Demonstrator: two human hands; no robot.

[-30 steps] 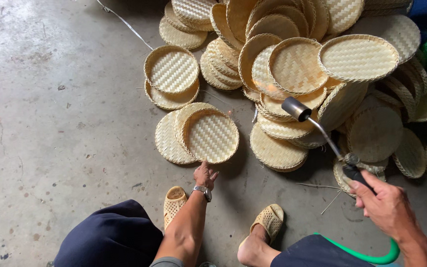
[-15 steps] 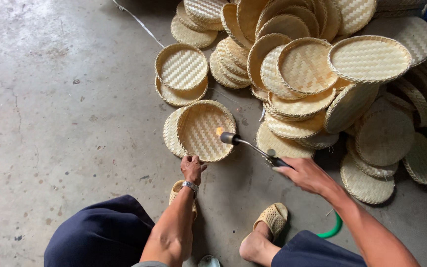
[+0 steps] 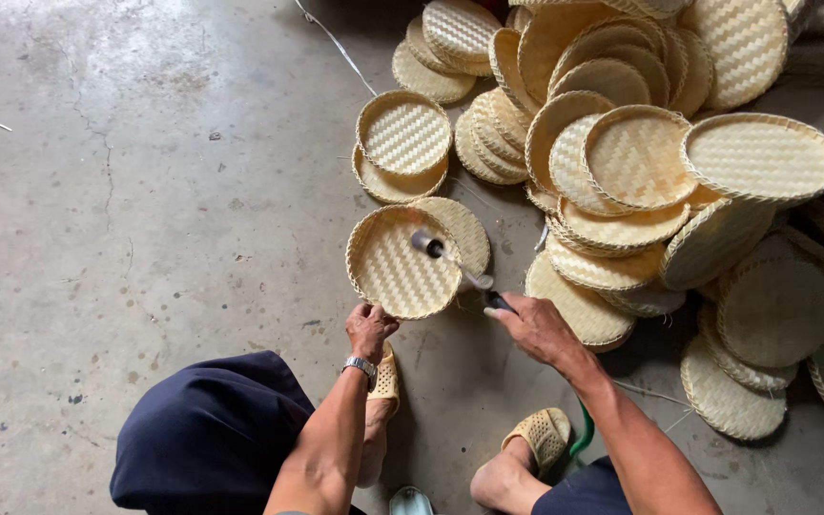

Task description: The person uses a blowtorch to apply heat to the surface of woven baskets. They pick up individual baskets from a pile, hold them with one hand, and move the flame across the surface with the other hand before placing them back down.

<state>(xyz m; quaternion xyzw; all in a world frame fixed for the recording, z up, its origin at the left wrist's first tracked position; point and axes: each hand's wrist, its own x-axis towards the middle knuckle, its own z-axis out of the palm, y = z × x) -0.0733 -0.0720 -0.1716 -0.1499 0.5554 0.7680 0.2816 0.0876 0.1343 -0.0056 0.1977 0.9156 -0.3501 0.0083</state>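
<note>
head view: the left hand point(image 3: 370, 328) has its fingers pinched shut on the near rim of a round woven tray point(image 3: 401, 264), which stands tilted on the concrete floor point(image 3: 145, 238) just ahead of it. the right hand point(image 3: 532, 327) is wrapped closed around a torch wand point(image 3: 454, 268). the wand's long axis runs up-left from that hand, nozzle over the tray's face. a pile of trays point(image 3: 641, 162) lies to the right.

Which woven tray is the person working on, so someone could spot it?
Left of the big tray pile, nearest the knees, one round tray is tipped up. The left hand grips its rim, and the right hand aims a torch into it.
</note>
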